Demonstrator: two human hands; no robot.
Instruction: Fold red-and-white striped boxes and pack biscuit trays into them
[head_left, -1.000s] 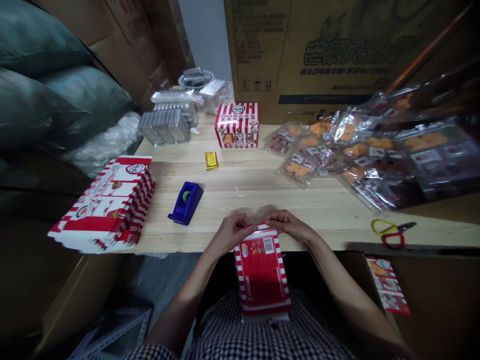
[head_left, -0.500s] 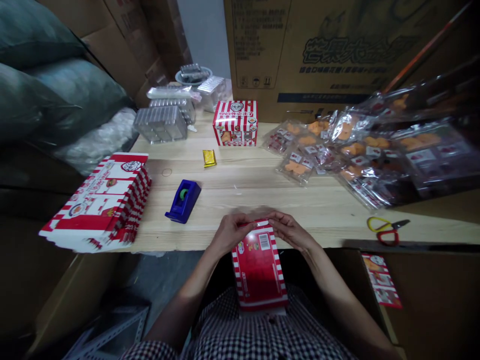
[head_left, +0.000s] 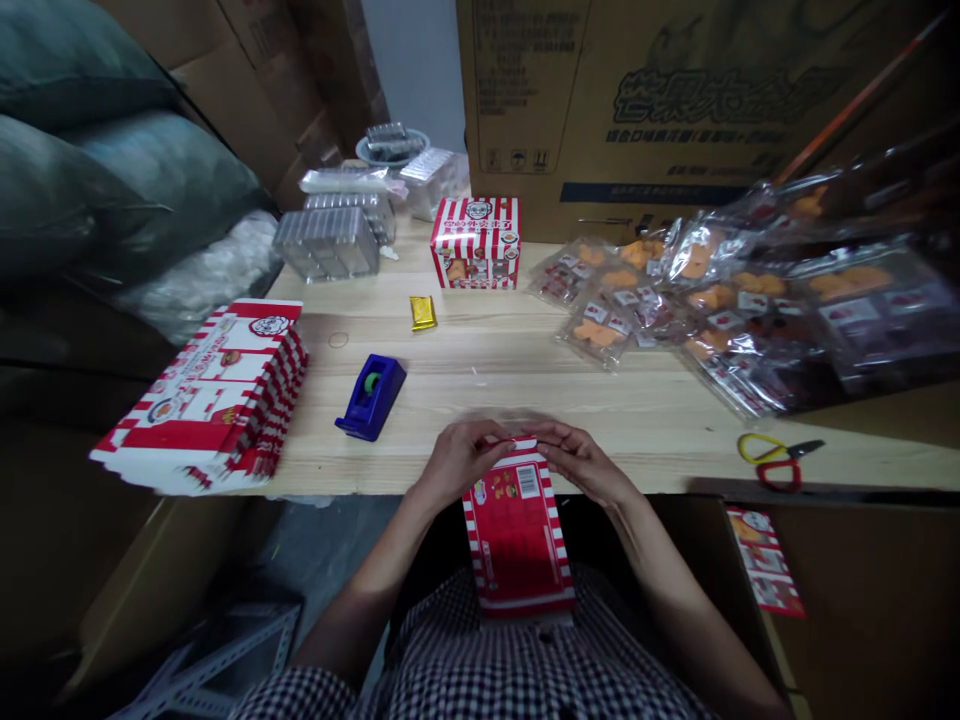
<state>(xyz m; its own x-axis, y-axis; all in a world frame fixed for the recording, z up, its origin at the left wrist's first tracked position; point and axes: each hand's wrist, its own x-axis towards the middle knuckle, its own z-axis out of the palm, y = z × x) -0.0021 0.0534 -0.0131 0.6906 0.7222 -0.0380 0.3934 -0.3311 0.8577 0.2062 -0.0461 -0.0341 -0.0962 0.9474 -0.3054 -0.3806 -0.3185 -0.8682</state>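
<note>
A red and white striped cardboard box (head_left: 519, 545) leans between my body and the table's front edge, its barcode side facing up. My left hand (head_left: 463, 462) pinches the upper left corner of this box. At the upper right corner, my right hand (head_left: 581, 458) grips it with thumb and fingers. Both sets of fingertips meet near the top flap, and the far side of the box is hidden. Ahead on the table are a blue tape dispenser (head_left: 373, 398) with green tape and a small yellow packet (head_left: 422, 313).
A stack of flattened striped boxes (head_left: 202, 395) lies at left. Clear plastic trays (head_left: 326, 243) and a finished striped box (head_left: 476, 243) stand at the back. Bagged orange items (head_left: 596, 332) and scissors (head_left: 780, 460) are at right, before a large carton (head_left: 585, 120).
My hands stay at the top end of the box, with only slight finger movement. The whole view has shifted a little.
</note>
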